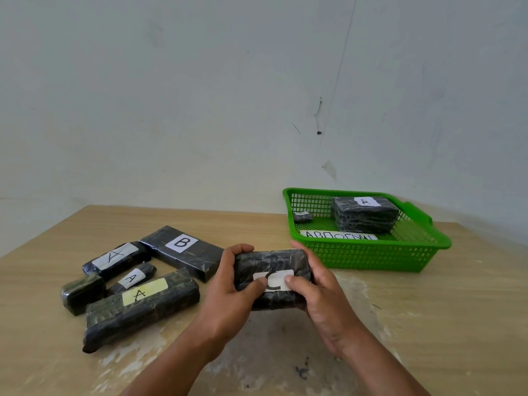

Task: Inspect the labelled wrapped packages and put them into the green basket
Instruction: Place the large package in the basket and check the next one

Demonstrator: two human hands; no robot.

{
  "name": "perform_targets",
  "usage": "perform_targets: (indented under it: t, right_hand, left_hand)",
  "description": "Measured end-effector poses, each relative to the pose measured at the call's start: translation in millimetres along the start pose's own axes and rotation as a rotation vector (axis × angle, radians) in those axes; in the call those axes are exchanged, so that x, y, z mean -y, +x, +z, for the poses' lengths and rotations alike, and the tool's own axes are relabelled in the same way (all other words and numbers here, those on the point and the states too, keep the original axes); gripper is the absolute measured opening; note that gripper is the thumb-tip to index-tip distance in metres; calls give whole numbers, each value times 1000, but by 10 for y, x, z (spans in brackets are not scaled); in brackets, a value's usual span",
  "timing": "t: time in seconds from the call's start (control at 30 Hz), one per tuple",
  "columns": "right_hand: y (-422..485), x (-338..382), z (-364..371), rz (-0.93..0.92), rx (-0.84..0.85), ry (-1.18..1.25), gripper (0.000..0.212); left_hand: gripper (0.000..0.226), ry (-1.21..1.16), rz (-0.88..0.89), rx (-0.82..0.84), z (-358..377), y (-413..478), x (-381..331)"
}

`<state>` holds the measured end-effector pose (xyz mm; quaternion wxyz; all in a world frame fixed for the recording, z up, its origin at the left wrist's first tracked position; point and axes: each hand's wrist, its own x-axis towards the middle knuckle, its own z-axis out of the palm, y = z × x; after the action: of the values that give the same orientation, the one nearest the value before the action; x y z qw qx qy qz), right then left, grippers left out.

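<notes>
Both hands hold one black wrapped package (273, 265) above the table's middle, its white label marked "C" partly under my thumbs. My left hand (228, 292) grips its left end, my right hand (323, 295) its right end. The green basket (368, 254) stands at the back right, just beyond the held package. Inside it are a large package labelled "A" (364, 217), a tiny package (302, 216) and a lettered paper strip (338, 235). On the left lie a package labelled "B" (183, 251), three labelled "A" (141, 307) (115, 257) (133, 278), and one with no label showing (82, 293).
The wooden table (428, 310) has worn pale patches near its front and middle. A plain grey wall rises right behind the table and the basket. Bare tabletop lies to the right of my hands, in front of the basket.
</notes>
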<state>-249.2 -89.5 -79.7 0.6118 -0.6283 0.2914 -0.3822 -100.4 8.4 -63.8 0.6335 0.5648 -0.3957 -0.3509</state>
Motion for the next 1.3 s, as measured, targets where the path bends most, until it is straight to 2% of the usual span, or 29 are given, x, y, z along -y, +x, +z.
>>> perform_targets:
  t: [0.2, 0.37, 0.77, 1.07, 1.3]
  right_hand:
    - [-41, 27, -16, -41, 61, -77, 84]
    - [-34, 37, -2, -45, 14, -58, 84]
    - [-33, 39, -23, -82, 34, -39, 83]
    - [11, 38, -50, -60, 55, 33, 66]
    - [51, -1, -88, -19, 43, 83, 89]
  left_hand:
    - [56, 29, 28, -12, -9, 7, 0]
    - [76, 19, 39, 27, -59, 22, 5]
    - [78, -42, 46, 38, -83, 35, 9]
    - [82, -56, 53, 44, -53, 25, 0]
    - [71, -220, 6, 83, -73, 61, -22]
